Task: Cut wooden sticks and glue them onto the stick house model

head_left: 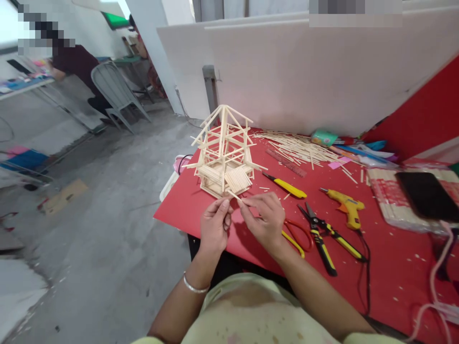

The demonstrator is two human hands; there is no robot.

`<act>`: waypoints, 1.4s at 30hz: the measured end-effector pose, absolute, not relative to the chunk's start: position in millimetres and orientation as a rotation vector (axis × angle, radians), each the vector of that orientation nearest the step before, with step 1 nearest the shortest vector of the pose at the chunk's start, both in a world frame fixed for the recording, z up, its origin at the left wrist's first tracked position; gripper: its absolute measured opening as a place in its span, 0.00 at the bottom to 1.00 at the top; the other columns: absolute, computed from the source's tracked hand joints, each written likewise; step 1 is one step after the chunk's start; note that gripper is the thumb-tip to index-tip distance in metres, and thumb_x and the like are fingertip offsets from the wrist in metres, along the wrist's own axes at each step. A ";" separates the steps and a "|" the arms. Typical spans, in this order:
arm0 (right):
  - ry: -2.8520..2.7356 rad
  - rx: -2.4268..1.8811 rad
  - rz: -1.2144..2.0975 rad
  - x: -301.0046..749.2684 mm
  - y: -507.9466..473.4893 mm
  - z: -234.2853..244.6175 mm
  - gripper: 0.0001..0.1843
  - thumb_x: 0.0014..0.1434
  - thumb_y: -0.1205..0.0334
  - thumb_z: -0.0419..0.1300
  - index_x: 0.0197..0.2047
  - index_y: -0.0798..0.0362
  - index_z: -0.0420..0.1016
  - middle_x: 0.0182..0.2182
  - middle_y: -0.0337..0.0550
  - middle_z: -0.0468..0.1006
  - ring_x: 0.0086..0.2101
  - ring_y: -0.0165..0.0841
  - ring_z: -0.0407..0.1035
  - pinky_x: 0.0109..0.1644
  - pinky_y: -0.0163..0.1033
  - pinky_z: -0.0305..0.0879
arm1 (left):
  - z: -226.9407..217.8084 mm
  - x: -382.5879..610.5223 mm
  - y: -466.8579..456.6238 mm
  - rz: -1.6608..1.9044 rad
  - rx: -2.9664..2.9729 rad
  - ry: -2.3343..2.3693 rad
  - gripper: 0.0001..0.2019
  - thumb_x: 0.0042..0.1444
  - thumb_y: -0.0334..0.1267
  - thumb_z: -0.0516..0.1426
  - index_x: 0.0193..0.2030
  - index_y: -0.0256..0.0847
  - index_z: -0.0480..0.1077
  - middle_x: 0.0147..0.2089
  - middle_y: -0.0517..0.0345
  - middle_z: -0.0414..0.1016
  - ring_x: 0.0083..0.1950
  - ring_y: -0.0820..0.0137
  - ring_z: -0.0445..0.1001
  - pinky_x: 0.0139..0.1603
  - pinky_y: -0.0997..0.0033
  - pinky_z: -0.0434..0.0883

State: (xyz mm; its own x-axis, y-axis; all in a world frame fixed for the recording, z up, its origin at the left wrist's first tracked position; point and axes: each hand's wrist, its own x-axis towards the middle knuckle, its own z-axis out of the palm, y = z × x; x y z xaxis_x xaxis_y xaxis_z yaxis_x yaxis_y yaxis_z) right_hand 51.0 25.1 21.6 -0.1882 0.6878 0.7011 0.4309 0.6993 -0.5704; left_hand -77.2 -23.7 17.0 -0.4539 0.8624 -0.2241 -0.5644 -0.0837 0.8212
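A small house frame built of thin wooden sticks (pixel 224 153) stands on the red table (pixel 390 267) near its left corner. Just in front of it, my left hand (pixel 214 225) and my right hand (pixel 264 217) both pinch one short wooden stick (pixel 235 196) between their fingertips. The stick's far end lies close to the model's base; I cannot tell whether it touches. A silver bracelet sits on my left wrist.
To the right of my hands lie red-handled scissors (pixel 299 231), yellow-black snips (pixel 324 239), a yellow glue gun (pixel 346 206), a yellow knife (pixel 287 186) and a ruler (pixel 286 162). A pile of sticks (pixel 297 145) lies farther back, a black phone (pixel 426 193) at right. A seated person (pixel 77 67) works far left.
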 end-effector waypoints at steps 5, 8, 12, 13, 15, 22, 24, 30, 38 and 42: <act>-1.865 -0.872 0.175 34.8 30.9 20.1 0.05 0.58 0.64 0.64 0.39 0.48 0.78 0.34 0.42 0.81 0.35 0.34 0.71 0.44 0.43 0.65 | 18.1 -86.4 -18.6 1.757 0.373 1.134 0.12 0.49 0.42 0.67 0.35 0.37 0.75 0.23 0.64 0.70 0.18 0.83 0.61 0.17 0.82 0.56; -1.857 -0.866 0.152 31.0 32.4 17.3 0.05 0.58 0.64 0.63 0.39 0.48 0.78 0.34 0.42 0.80 0.35 0.34 0.71 0.44 0.43 0.65 | 18.2 -89.9 -16.2 1.749 0.369 1.149 0.13 0.49 0.43 0.67 0.35 0.36 0.75 0.23 0.65 0.69 0.17 0.83 0.61 0.17 0.82 0.56; -1.835 -0.887 0.120 28.4 36.1 11.4 0.04 0.58 0.64 0.64 0.38 0.47 0.77 0.33 0.41 0.81 0.36 0.34 0.72 0.44 0.43 0.65 | 17.0 -91.8 -14.5 1.752 0.371 1.158 0.13 0.49 0.43 0.67 0.35 0.36 0.74 0.22 0.65 0.69 0.17 0.83 0.61 0.17 0.82 0.56; -1.831 -0.889 0.111 27.8 37.0 9.5 0.04 0.58 0.64 0.64 0.38 0.47 0.77 0.33 0.41 0.81 0.36 0.34 0.72 0.44 0.44 0.65 | 16.5 -91.9 -14.4 1.751 0.371 1.160 0.13 0.49 0.43 0.67 0.34 0.36 0.74 0.22 0.65 0.69 0.18 0.83 0.61 0.17 0.82 0.56; -1.822 -0.895 0.094 26.7 38.3 5.6 0.04 0.58 0.64 0.64 0.38 0.47 0.77 0.33 0.41 0.81 0.35 0.34 0.72 0.43 0.44 0.66 | 15.0 -92.1 -14.5 1.750 0.370 1.166 0.13 0.49 0.43 0.67 0.34 0.36 0.74 0.23 0.65 0.69 0.18 0.83 0.61 0.17 0.82 0.56; -1.821 -0.862 0.096 24.8 40.1 -3.2 0.05 0.58 0.64 0.64 0.40 0.47 0.77 0.34 0.42 0.81 0.36 0.34 0.73 0.44 0.44 0.66 | 11.9 -93.7 -16.3 1.747 0.364 1.191 0.11 0.49 0.42 0.67 0.34 0.36 0.74 0.23 0.64 0.69 0.18 0.83 0.61 0.17 0.82 0.54; -1.829 -0.870 0.096 24.6 40.6 -3.2 0.05 0.58 0.64 0.63 0.40 0.47 0.77 0.34 0.42 0.81 0.36 0.34 0.73 0.44 0.44 0.65 | 12.7 -93.7 -16.4 1.748 0.360 1.193 0.11 0.50 0.41 0.67 0.34 0.36 0.74 0.22 0.64 0.69 0.18 0.83 0.61 0.17 0.82 0.54; -1.827 -0.827 0.106 25.0 42.3 -3.2 0.08 0.58 0.67 0.64 0.41 0.48 0.76 0.36 0.41 0.81 0.37 0.33 0.73 0.45 0.42 0.65 | 16.3 -91.1 -16.1 1.743 0.341 1.200 0.11 0.49 0.40 0.67 0.33 0.36 0.74 0.22 0.64 0.69 0.18 0.83 0.61 0.17 0.82 0.55; -1.804 -0.794 0.068 24.5 44.8 -6.3 0.12 0.55 0.69 0.66 0.43 0.49 0.75 0.35 0.40 0.80 0.36 0.32 0.72 0.44 0.41 0.65 | 13.7 -92.2 -15.8 1.736 0.358 1.207 0.11 0.50 0.41 0.66 0.34 0.36 0.74 0.23 0.65 0.70 0.18 0.83 0.61 0.17 0.83 0.55; -1.796 -0.802 0.062 24.3 45.7 -8.7 0.10 0.56 0.68 0.65 0.42 0.49 0.75 0.35 0.40 0.80 0.36 0.32 0.72 0.44 0.41 0.66 | 12.7 -92.5 -16.0 1.738 0.365 1.202 0.10 0.50 0.40 0.66 0.33 0.36 0.74 0.23 0.64 0.69 0.18 0.83 0.61 0.18 0.83 0.55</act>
State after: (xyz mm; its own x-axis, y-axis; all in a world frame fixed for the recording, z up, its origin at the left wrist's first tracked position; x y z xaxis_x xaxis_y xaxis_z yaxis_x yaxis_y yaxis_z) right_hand 24.3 45.7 -8.7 -0.1562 0.5448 0.8239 0.4864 0.7684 -0.4159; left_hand -92.5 -16.0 12.7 -0.4980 0.8279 -0.2579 -0.5337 -0.0582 0.8437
